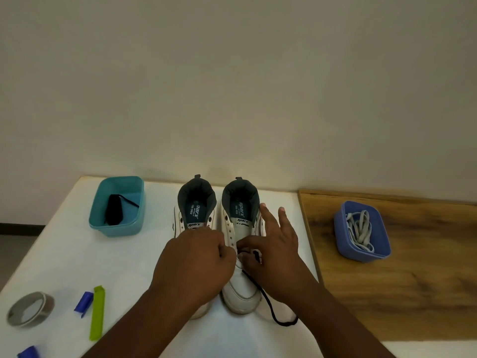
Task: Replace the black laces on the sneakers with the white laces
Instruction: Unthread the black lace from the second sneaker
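Two white sneakers stand side by side on the white table, toes toward me. The left sneaker (192,210) has bare eyelets and is partly hidden by my left hand (196,259), whose curled fingers reach onto the right sneaker (241,288). My right hand (276,251) pinches the black lace (268,304) at the right sneaker's lower eyelets, two fingers raised. The lace trails off the toe onto the table. A removed black lace (113,209) lies in the teal tub (103,223). White laces (360,228) fill the blue tub (382,250).
A wooden board (426,293) covers the table's right side under the blue tub. At front left lie a roll of grey tape (29,308), a green clip (97,312) and two blue pieces (84,303). A plain wall stands behind the table.
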`<state>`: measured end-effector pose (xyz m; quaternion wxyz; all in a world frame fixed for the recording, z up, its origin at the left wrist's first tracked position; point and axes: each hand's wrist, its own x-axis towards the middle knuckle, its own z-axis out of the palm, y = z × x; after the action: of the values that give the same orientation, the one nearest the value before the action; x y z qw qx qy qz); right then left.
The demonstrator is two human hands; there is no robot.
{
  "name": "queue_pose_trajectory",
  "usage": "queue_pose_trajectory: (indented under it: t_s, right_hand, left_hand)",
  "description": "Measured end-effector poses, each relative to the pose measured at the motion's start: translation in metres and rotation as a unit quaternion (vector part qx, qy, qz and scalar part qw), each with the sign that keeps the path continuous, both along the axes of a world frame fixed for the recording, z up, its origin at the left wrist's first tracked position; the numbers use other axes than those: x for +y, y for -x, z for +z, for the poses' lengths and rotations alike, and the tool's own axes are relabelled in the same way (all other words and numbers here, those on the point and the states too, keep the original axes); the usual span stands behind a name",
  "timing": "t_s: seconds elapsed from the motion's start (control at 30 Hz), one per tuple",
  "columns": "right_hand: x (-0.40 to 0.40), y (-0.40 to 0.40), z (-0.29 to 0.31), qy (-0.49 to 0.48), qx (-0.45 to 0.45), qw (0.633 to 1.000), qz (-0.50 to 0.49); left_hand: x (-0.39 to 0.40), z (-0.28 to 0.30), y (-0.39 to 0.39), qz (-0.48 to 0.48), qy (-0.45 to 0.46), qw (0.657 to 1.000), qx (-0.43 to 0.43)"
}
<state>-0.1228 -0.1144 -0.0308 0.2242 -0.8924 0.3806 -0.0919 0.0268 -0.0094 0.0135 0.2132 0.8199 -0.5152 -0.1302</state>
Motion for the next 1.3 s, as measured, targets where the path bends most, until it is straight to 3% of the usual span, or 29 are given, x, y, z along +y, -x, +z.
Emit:
queue_pose_trajectory:
  t_s: [0.33,0.63,0.77,0.97,1.1,1.17,1.23,1.27,1.3]
  right_hand:
    - [0.004,0.001,-0.01,0.039,-0.007,0.999,-0.004]
    - [-0.013,0.018,-0.003,-0.013,-0.005,1.0,0.02]
    - [-0.008,0.011,0.004,-0.072,-0.068,0.995,-0.025]
    - [0.003,-0.002,0.002,0.013,0.047,0.998,0.034]
    - [-0.003,0.003,0.007,0.005,-0.035,0.999,-0.021]
    - [-0.007,0.009,0.013,-0.006,-0.134,0.989,-0.066]
    - [-0.007,0.011,0.015,-0.076,-0.288,0.936,-0.188]
    - [-0.006,0.009,0.015,-0.104,-0.331,0.906,-0.241]
    - [-0.005,0.007,0.013,-0.09,-0.333,0.903,-0.255]
  left_hand:
    - [-0.024,-0.036,0.004,-0.023,0.001,0.989,-0.149]
    - [-0.029,-0.041,-0.004,0.011,0.053,0.992,-0.111]
    - [-0.028,-0.042,-0.011,0.017,0.065,0.994,-0.087]
    - [-0.026,-0.039,-0.014,0.008,0.044,0.994,-0.096]
    - [-0.028,-0.042,-0.017,-0.005,0.052,0.995,-0.088]
    - [-0.029,-0.043,-0.018,-0.007,0.065,0.995,-0.076]
    - [-0.028,-0.044,-0.021,-0.008,0.087,0.994,-0.068]
    - [-0.028,-0.044,-0.022,-0.015,0.096,0.993,-0.065]
    - [-0.028,-0.045,-0.022,-0.025,0.102,0.992,-0.066]
